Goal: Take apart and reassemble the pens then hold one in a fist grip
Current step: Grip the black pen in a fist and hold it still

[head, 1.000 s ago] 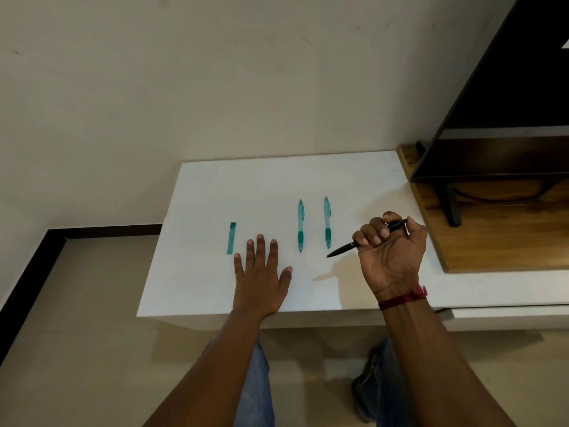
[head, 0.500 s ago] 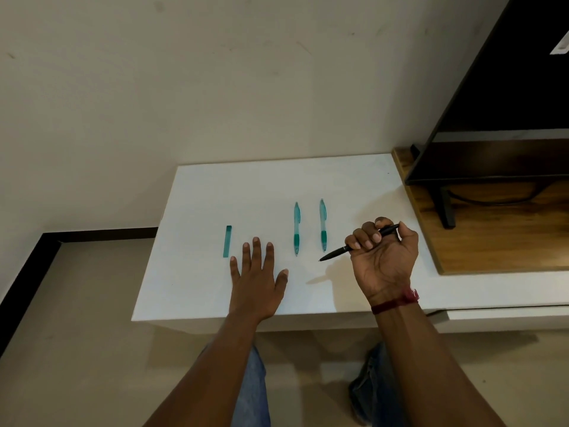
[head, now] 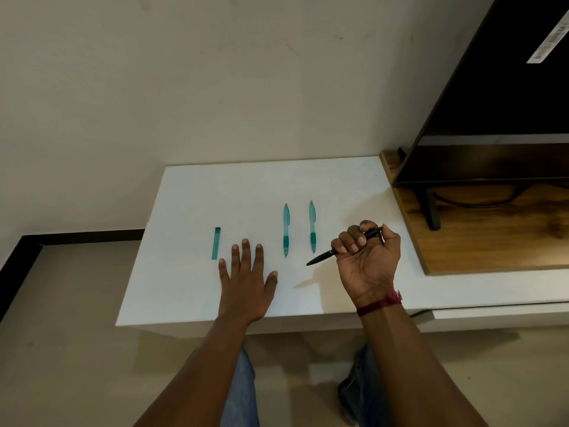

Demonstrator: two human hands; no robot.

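A black pen (head: pixel 323 257) is wrapped in the fist of my right hand (head: pixel 368 263), its tip pointing down-left just above the white table (head: pixel 191 285). Two teal pens lie parallel on the table to the left of that fist: one teal pen (head: pixel 286 229) and a second teal pen (head: pixel 312 226). A short teal cap-like piece (head: pixel 216 243) lies farther left. My left hand (head: pixel 246 282) rests flat on the table with fingers spread, between the teal piece and the pens, holding nothing.
A wooden board (head: pixel 480 238) adjoins the table on the right and carries a dark television (head: pixel 505 97) on a black stand leg (head: pixel 431 211). A plain wall rises behind the table. My knees in jeans (head: pixel 243 389) are below the front edge.
Almost nothing has moved: my right fist keeps the black pen in the same grip and my left hand stays flat. Only the camera view has shifted slightly.
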